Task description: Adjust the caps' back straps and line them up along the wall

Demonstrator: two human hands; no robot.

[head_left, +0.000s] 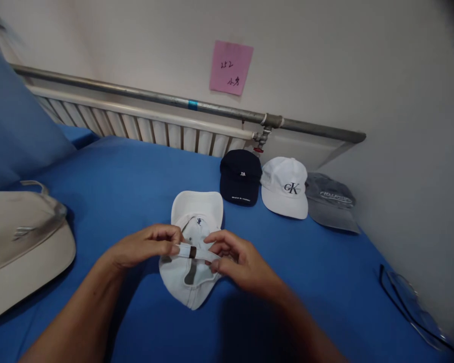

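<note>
A white baseball cap (pixel 197 204) lies on the blue cover with its brim pointing away from me and its back opening towards me. Across that opening runs the cap's strap (pixel 203 254), with a dark buckle (pixel 192 252) near its middle. My left hand (pixel 151 246) pinches the strap just left of the buckle, thumb on top. On the other side, my right hand (pixel 242 259) is closed on the strap's right part between thumb and fingers. Part of the cap's inside shows beyond the strap; the hands cover some of its sides.
Behind stand a navy cap (pixel 241 176), a white cap with black letters (pixel 285 186) and a grey cap (pixel 331 201) in a row. A large beige cap (pixel 26 237) is at left, eyeglasses (pixel 412 302) at right. A radiator (pixel 144 128) and pipe (pixel 136 94) line the wall.
</note>
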